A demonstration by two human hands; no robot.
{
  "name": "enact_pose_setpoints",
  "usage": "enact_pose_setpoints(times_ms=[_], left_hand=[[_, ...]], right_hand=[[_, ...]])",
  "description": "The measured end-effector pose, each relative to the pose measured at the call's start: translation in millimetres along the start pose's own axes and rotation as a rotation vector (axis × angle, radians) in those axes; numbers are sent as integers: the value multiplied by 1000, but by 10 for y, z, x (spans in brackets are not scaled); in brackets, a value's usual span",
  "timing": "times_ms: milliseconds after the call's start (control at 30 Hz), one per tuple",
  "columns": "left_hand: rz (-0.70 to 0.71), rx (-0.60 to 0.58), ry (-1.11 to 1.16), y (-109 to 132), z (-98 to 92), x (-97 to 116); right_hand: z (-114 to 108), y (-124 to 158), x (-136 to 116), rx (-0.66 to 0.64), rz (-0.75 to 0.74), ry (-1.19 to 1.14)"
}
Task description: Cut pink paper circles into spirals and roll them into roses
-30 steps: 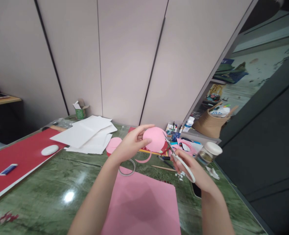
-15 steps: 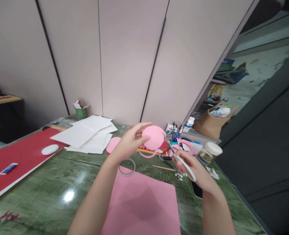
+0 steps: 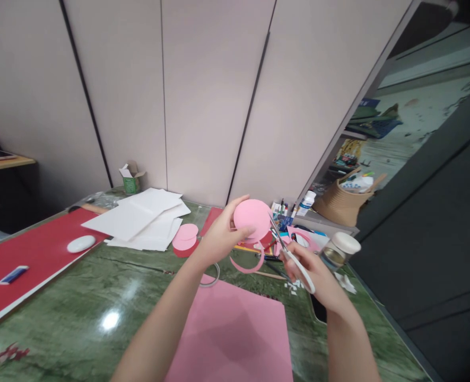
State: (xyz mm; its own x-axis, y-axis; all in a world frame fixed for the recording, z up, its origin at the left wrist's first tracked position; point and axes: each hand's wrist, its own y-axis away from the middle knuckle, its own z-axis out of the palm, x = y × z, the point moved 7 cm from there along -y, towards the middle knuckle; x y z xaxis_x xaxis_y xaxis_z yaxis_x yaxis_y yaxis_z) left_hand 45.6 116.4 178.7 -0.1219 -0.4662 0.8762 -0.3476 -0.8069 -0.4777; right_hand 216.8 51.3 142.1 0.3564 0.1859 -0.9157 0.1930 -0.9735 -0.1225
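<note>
A round pink paper disc (image 3: 252, 218) is pinched between the thumb and fingers of my left hand (image 3: 229, 225). My right hand (image 3: 304, 265) is closed round the white handles of a pair of scissors (image 3: 302, 268), whose blades meet the disc's right edge. From the disc's lower edge hangs a thin curled pink strip (image 3: 246, 269). Beneath my hands a large pink sheet (image 3: 235, 329) lies on the green marbled table (image 3: 79, 297). A roll of tape (image 3: 215, 278) rests at the sheet's top edge, partly behind my left forearm.
White sheets (image 3: 143, 215) and small pink discs (image 3: 185, 236) lie left of my hands. A red board (image 3: 40, 260) carries a white oval object (image 3: 81, 244). At the right are a lidded jar (image 3: 340, 249), a dark phone (image 3: 318, 309), paper scraps and a white bottle (image 3: 306, 202).
My left hand has shifted right and slightly up with the disc, its thumb now further across it. The curled strip hangs lower and longer. The scissors have barely moved.
</note>
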Motion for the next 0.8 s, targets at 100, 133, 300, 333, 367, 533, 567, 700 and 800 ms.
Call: enact_pose_setpoints(times_ms=[100, 133, 300, 333, 367, 533, 567, 700, 800], left_hand=[[18, -10, 18, 7, 15, 25], [21, -17, 16, 14, 9, 44], [-5, -60, 16, 57, -15, 101], [-11, -63, 10, 63, -16, 100], [-15, -69, 2, 66, -12, 97], [-9, -130, -31, 79, 33, 97], [-8, -139, -34, 82, 36, 100], [-11, -141, -54, 88, 17, 107], [-17, -129, -80, 86, -2, 107]], right_hand=[[-1, -3, 1, 2, -3, 4], [3, -3, 2, 1, 2, 4], [45, 3, -12, -14, 9, -8], [53, 5, -18, -18, 4, -9], [61, 7, -23, -23, -3, -9], [84, 7, -26, -50, -23, -19], [87, 5, -27, -53, -26, -19], [89, 4, -38, -56, -27, 1], [79, 8, -31, -49, -17, 19]])
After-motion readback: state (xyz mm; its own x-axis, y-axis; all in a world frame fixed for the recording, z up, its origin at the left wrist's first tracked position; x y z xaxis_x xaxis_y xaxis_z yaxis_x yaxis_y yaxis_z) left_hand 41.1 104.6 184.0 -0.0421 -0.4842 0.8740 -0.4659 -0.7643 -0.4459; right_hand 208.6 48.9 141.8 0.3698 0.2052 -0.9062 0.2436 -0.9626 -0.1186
